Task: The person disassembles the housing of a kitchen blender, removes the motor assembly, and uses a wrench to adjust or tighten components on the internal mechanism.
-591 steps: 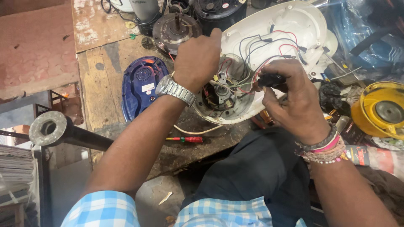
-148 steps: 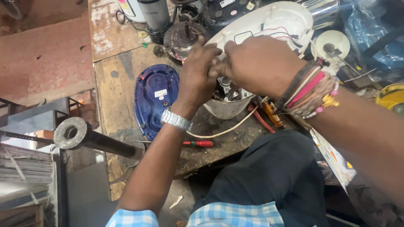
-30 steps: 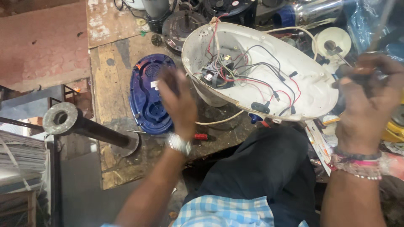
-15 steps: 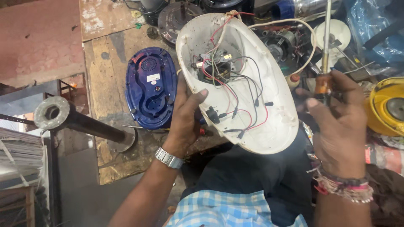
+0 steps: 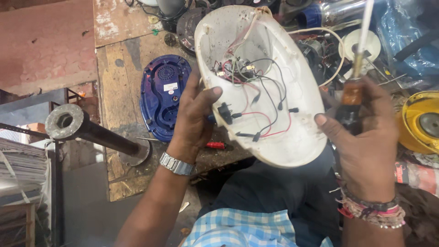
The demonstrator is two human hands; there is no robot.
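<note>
Our left hand (image 5: 192,119) grips the white shell (image 5: 274,132) by its rim, thumb inside and the other fingers hidden behind. Right hand (image 5: 366,142) wraps a screwdriver (image 5: 354,87), tip cut off above; the wiring (image 5: 256,100) tangles, hard to trace.

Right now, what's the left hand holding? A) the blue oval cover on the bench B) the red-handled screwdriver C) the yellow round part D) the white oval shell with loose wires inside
D: the left hand grips the edge of the white shell, thumb on its rim, with red and black wires showing inside. The blue cover lies untouched on the wooden bench, and the right hand holds a screwdriver.
</note>
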